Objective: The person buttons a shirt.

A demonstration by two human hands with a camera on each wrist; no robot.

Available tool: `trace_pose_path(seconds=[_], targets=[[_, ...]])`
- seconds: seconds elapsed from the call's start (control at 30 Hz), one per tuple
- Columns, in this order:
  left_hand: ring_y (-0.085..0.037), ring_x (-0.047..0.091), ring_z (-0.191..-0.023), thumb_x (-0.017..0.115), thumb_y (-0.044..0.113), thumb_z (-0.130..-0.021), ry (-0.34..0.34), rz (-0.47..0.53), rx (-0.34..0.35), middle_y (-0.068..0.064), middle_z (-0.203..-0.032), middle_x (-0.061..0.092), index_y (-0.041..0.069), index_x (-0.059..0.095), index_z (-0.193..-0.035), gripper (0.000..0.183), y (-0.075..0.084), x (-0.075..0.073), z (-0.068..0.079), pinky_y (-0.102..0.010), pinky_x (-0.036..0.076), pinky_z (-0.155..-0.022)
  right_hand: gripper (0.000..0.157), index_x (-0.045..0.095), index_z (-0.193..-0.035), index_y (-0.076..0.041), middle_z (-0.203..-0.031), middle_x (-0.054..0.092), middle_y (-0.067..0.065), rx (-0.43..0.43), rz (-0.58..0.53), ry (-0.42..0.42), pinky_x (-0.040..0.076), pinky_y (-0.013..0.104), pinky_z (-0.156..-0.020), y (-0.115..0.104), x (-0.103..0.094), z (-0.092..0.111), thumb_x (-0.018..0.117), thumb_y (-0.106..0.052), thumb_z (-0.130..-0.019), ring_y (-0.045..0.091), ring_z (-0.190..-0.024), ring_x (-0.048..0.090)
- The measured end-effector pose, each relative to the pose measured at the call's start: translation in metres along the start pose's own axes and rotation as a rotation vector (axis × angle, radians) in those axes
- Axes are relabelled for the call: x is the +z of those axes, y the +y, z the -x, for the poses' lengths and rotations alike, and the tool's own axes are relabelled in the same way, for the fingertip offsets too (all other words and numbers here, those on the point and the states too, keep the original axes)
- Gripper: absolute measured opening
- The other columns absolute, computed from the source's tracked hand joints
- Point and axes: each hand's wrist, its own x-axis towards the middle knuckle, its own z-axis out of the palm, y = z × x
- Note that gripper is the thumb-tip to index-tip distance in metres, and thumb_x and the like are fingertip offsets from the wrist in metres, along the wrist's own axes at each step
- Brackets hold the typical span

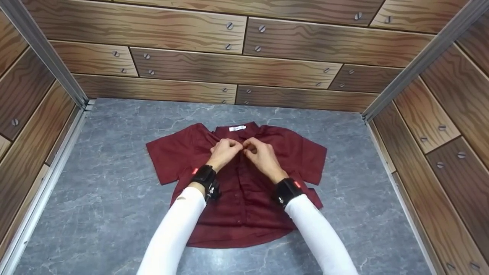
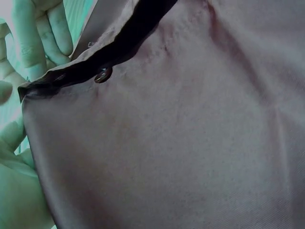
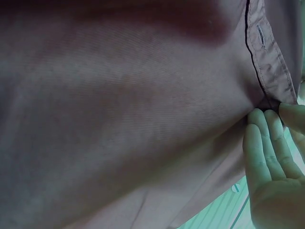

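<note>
A dark red short-sleeved shirt point(image 1: 221, 214) lies front up, its collar with a white label point(image 1: 237, 128) toward the back wall. Both hands meet at the front opening just below the collar. My left hand point(image 1: 224, 152) pinches the shirt's front edge with thumb and fingers. From the other side, my right hand point(image 1: 263, 154) pinches the same edge, close to the left fingertips. A small button point(image 2: 103, 75) shows on the lifted edge in the left wrist view. In the right wrist view a buttonhole point(image 3: 260, 35) is visible on the placket point(image 3: 276, 71), near the pinching fingers. What lies between the fingertips is hidden.
The shirt lies on a grey marbled surface point(image 1: 103, 183). Wood-patterned panels form a back wall point(image 1: 191, 65) and side walls, with metal rails point(image 1: 408, 72) along the corners. A black strap with a camera sits on each wrist.
</note>
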Motion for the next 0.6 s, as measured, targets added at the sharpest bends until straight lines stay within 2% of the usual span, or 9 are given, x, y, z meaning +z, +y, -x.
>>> trace_pose_path(seconds=[0.13, 0.27, 0.43, 0.6], targets=[[-0.020, 0.062, -0.107, 0.064, 0.032, -0.085, -0.025, 0.014, 0.001, 0.001, -0.105, 0.073, 0.017, 0.076, -0.096, 0.022, -0.0015, -0.0005, -0.0003, -0.051, 0.030, -0.102, 0.017, 0.068, -0.102, -0.020, -0.088, 0.072, -0.003, 0.017, -0.016, -0.007, 0.054, 0.028, -0.073, 0.0017, -0.0005, 0.0001, 0.069, -0.012, -0.087, 0.009, -0.079, 0.067], [-0.021, 0.062, -0.110, 0.065, 0.027, -0.087, -0.022, 0.007, 0.013, -0.001, -0.107, 0.072, 0.015, 0.076, -0.100, 0.020, -0.0030, -0.0001, -0.0010, -0.052, 0.030, -0.101, 0.018, 0.068, -0.104, -0.017, -0.089, 0.072, -0.001, 0.079, -0.061, 0.003, 0.055, 0.029, -0.075, 0.0030, -0.0018, 0.0003, 0.066, -0.012, -0.087, 0.011, -0.081, 0.068], [-0.022, 0.061, -0.111, 0.065, 0.026, -0.087, -0.011, -0.039, 0.021, -0.001, -0.109, 0.072, 0.015, 0.076, -0.102, 0.021, -0.0031, 0.0011, -0.0013, -0.051, 0.031, -0.100, 0.013, 0.070, -0.099, -0.015, -0.084, 0.073, -0.002, 0.151, -0.072, 0.010, 0.054, 0.029, -0.074, 0.0018, -0.0044, -0.0001, 0.065, -0.019, -0.088, 0.010, -0.076, 0.069], [-0.024, 0.062, -0.109, 0.064, 0.028, -0.088, 0.007, -0.094, 0.043, 0.000, -0.108, 0.072, 0.016, 0.075, -0.101, 0.021, -0.0034, 0.0037, 0.0004, -0.051, 0.032, -0.098, 0.010, 0.073, -0.094, -0.017, -0.079, 0.072, -0.005, 0.155, -0.042, -0.021, 0.050, 0.025, -0.069, 0.0016, -0.0057, -0.0007, 0.065, -0.021, -0.088, 0.006, -0.071, 0.067]])
